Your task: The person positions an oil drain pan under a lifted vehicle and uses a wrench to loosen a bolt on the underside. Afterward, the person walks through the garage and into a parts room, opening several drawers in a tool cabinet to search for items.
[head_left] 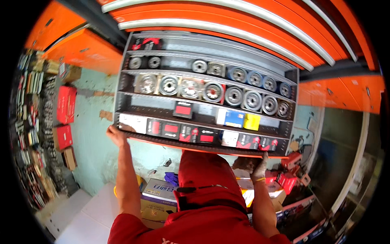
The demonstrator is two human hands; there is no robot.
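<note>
A wide grey drawer (189,147) with an orange front edge is pulled out before me. My left hand (116,135), bare, is closed on its front left corner. At the front edge toward the right, my right hand (259,170) in a pale glove grips the drawer, its fingers partly hidden. Dividers split the drawer into rows. Round metal oil filters (233,96) stand in the middle rows, some in clear wrapping. Black and red boxes (189,133) line the front row, next to a white box (133,123). Behind them lie a blue and white box (234,118) and a yellow box (252,121).
More orange drawers (219,18) with silver handles rise beyond. Packed shelves (34,130) run along the left, with red boxes (66,104) beside them. Cartons (160,190) and purple gloves (171,178) lie near my left side. Several red boxes (286,182) stand at the right.
</note>
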